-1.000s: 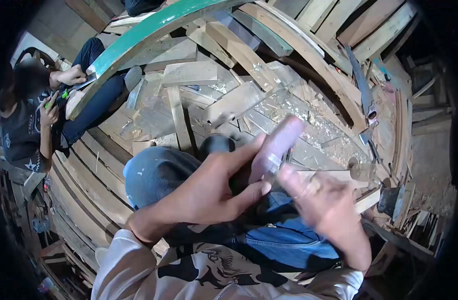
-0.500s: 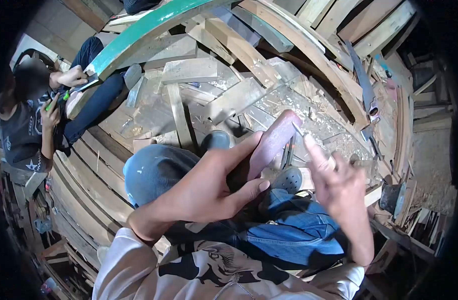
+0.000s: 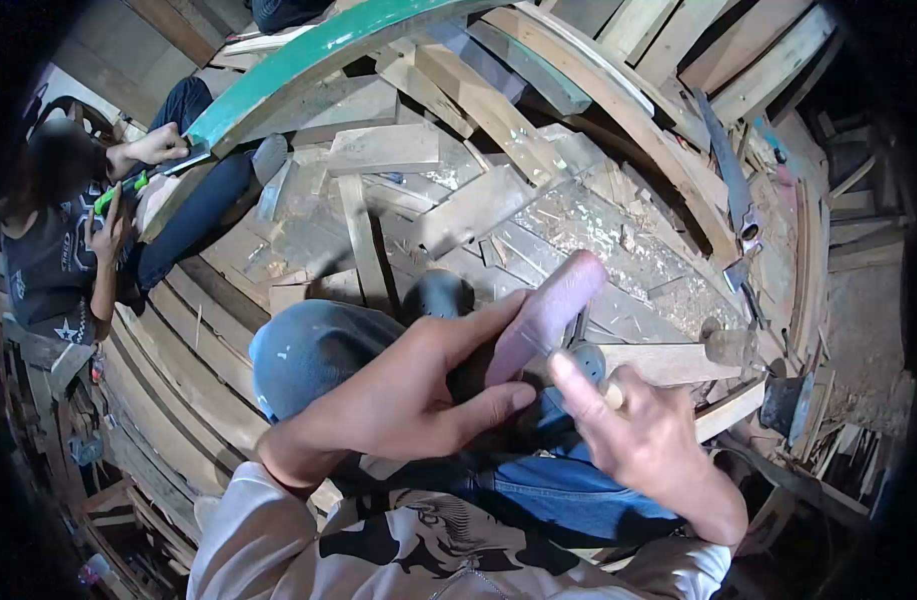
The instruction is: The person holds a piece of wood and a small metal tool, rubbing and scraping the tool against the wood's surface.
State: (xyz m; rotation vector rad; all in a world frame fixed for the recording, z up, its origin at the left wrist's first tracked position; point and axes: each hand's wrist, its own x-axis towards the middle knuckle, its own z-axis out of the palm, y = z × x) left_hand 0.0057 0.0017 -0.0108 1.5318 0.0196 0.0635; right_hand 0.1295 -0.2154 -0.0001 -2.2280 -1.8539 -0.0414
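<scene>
1. Above my lap, in the head view, my left hand [image 3: 408, 390] has its grip clamped on a pink stone [image 3: 550, 305], which tilts up and away.
2. My right hand [image 3: 658, 450] has its grip closed on a thin blade [image 3: 536, 344], which lies against the stone's lower end.
3. Far left, another person [image 3: 58, 240] sits beside a green curved board [image 3: 308, 60].

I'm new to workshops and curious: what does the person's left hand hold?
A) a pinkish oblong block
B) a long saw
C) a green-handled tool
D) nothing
A: the left hand grips a pinkish oblong block, and the right hand holds a pale-handled slim tool against it.
</scene>
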